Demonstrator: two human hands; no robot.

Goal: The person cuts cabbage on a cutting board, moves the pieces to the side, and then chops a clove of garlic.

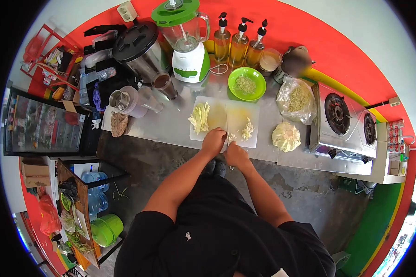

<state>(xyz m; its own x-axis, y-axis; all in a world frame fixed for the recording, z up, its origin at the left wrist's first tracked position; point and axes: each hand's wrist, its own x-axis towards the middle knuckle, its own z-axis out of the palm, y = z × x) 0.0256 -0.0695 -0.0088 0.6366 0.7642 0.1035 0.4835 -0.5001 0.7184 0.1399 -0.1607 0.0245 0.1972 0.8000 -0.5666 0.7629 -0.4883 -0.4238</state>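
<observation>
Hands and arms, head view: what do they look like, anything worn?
The left hand and right hand are bare, no gloves visible. Both arms are uncovered up to the short sleeves of a black shirt, which bears a small white mark.

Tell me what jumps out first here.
The left hand and right hand meet at the near edge of a white cutting board carrying cut cabbage, on a steel counter. Behind it a green-lidded blender stands against a red wall. A gas stove sits at the right.
</observation>
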